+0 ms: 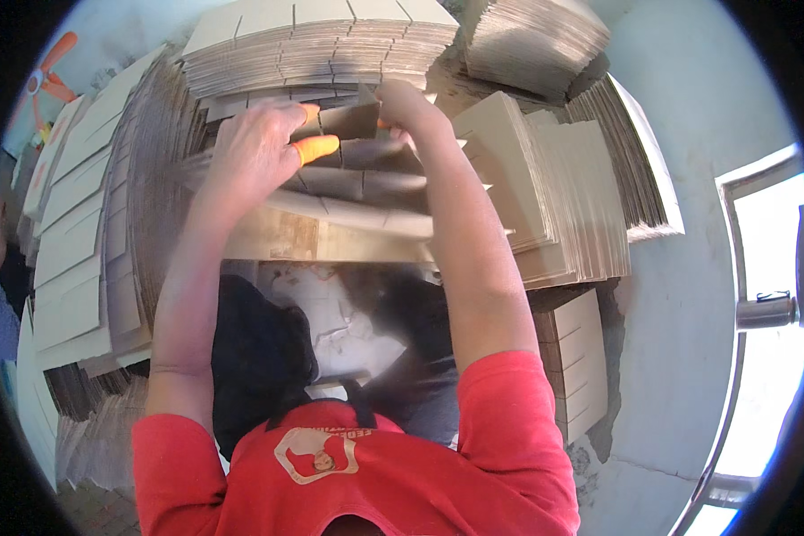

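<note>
1. Farthest left, well apart from the fingers, stands an orange-bladed fan (52, 70).
2. Nearer, though still well left of the fingers, rise stacks of pale cardboard sheets (76, 259), their edges slightly uneven.
3. The left hand (257, 152) reaches forward with thumb and index finger spread apart, both wearing orange finger covers (317, 148). Their tips are at the left end of the brown piece; contact is unclear.
4. Below these fingers, on the person's side, shows a bare wooden surface (286, 234).
5. Beyond the fingers lies a high slotted cardboard stack (322, 45).
6. Between the two hands' fingers is the brown cardboard piece (348, 121).
7. Just below it, nearer the person, are curved cardboard strips (357, 183), partly blurred.
8. The right hand (408, 112) is at the piece's right end, fingers curled and mostly hidden; I cannot tell whether they pinch it.
9. Just right of those fingers lean large cardboard sheets (509, 170).
10. Farther right, well apart, is a bright window (768, 375).
</note>
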Demonstrator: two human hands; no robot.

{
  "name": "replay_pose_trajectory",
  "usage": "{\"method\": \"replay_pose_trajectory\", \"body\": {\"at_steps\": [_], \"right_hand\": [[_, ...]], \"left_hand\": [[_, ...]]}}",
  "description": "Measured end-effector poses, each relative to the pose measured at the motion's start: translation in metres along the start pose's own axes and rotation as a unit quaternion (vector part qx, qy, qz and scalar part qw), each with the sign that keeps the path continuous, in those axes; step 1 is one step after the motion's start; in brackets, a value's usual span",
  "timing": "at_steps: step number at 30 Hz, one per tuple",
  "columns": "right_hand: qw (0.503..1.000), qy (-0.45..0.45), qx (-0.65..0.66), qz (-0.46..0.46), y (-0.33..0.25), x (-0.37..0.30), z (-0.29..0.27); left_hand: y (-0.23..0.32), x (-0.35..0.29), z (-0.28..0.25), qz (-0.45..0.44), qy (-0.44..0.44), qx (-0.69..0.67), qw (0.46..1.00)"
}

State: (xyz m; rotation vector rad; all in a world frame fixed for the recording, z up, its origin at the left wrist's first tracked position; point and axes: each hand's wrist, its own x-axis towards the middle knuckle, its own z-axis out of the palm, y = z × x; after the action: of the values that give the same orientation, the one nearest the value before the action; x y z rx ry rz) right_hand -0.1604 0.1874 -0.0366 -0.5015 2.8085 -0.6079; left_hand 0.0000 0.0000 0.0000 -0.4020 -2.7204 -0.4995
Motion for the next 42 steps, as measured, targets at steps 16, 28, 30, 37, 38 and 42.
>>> {"method": "replay_pose_trajectory", "body": {"at_steps": [16,28,30,37,38,42], "right_hand": [[0.903,0.24,-0.325,0.146,0.238,-0.168,0.034],[0.867,0.481,-0.061,0.114,0.234,-0.175,0.014],[0.841,0.523,-0.046,0.132,0.223,-0.179,-0.005],[0.844,0.458,0.246,-0.133,0.107,-0.224,-0.104],[0.859,0.428,0.243,-0.143,0.086,-0.23,-0.109],[0.927,0.339,0.104,-0.122,0.046,-0.237,-0.103]], "left_hand": [[-0.026,-0.014,0.101,0.056,-0.059,0.053,0.995],[-0.025,-0.041,0.104,0.175,0.045,-0.055,0.982],[-0.026,-0.042,0.108,0.141,0.053,-0.089,0.985],[-0.019,-0.064,0.098,0.13,0.014,-0.142,0.981],[-0.016,-0.066,0.097,0.114,0.011,-0.153,0.982],[-0.02,-0.068,0.1,0.092,0.001,-0.146,0.985]]}}
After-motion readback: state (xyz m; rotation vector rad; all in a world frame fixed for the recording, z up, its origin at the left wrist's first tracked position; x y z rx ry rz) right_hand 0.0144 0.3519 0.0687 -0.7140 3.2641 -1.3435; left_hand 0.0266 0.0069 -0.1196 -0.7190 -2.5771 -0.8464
